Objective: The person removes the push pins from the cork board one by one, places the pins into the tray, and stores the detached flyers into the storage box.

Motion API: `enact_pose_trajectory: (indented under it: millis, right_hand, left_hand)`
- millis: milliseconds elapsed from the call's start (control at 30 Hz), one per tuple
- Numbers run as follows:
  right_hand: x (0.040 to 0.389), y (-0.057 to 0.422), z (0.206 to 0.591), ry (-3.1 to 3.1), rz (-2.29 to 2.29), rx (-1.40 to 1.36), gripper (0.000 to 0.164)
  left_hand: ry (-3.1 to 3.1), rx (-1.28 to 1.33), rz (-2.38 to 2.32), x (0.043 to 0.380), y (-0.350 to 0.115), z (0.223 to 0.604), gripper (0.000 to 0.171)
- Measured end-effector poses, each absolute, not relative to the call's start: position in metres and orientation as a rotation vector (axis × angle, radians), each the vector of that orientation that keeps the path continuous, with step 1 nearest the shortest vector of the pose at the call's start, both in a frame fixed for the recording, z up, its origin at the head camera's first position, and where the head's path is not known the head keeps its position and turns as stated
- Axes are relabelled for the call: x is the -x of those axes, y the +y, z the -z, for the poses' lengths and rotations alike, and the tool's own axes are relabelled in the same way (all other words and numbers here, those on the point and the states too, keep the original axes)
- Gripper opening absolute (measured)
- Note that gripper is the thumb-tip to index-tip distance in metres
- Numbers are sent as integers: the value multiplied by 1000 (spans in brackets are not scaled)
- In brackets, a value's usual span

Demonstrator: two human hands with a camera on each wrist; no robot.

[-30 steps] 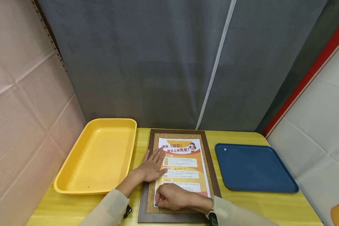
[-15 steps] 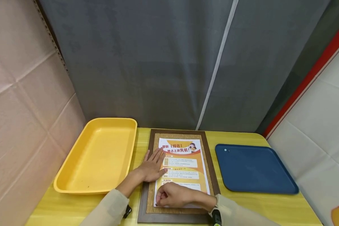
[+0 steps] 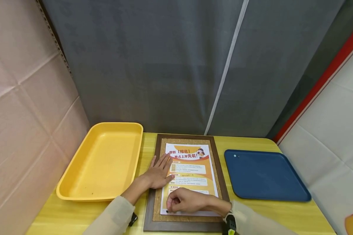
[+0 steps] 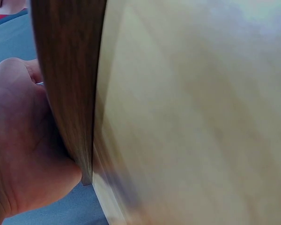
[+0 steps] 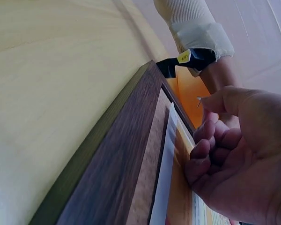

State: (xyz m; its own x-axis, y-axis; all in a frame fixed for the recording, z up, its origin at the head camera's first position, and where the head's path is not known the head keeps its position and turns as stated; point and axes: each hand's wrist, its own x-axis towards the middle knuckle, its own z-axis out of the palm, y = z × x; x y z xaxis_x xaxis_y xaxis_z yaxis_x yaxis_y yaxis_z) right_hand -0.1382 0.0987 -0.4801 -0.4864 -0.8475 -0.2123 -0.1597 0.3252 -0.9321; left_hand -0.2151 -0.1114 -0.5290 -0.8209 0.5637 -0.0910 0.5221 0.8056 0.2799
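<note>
A printed poster point(image 3: 191, 164) lies on a brown-framed cork board point(image 3: 158, 195). My left hand point(image 3: 157, 176) rests across the poster's left edge and the frame, fingers spread; in the left wrist view, the left palm point(image 4: 23, 136) lies against the dark wooden frame point(image 4: 68, 70). Over the poster's lower left corner, my right hand point(image 3: 183, 200) pinches a small pushpin point(image 5: 199, 100) between thumb and forefinger. Its pointed metal end sticks out in the right wrist view, apart from the board. The other right-hand fingers are curled. A dark speck shows at these fingertips in the head view.
A deep yellow tray point(image 3: 136, 156) stands left of the board, with tiny dark specks inside. To the right lies a blue tray point(image 3: 267, 176) bearing a small whitish piece point(image 3: 234, 156) and a dark one. A grey curtain point(image 3: 153, 65) hangs behind the yellow table point(image 3: 282, 217).
My right hand has moved slightly up and right from the poster's lower left corner, with the dark speck moving along at its fingertips. The left hand has stayed in place.
</note>
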Motion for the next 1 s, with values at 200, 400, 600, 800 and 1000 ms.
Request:
enact_pose_trajectory:
  millis: [200,400,600,800,1000]
  right_hand:
    - [144,109,481,1878,1181,977,11]
    - [153,121,483,1858,1192,1005,9]
    - [162,133,480,1919,1185,1007,11]
    - [170,147,479,1937,1238,997,10]
    - [178,163,476,1962,1273,970,13]
  left_hand:
    - [2820,-859,-354,215,-111,529,81]
    - [2813,-839,-344,216,-111,528,83]
    - [2808,-835,-342,215,-110,527,82]
    - [2811,-824,-346,214,-110,527,82]
    - [2809,-817,-331,215,-110,527,82]
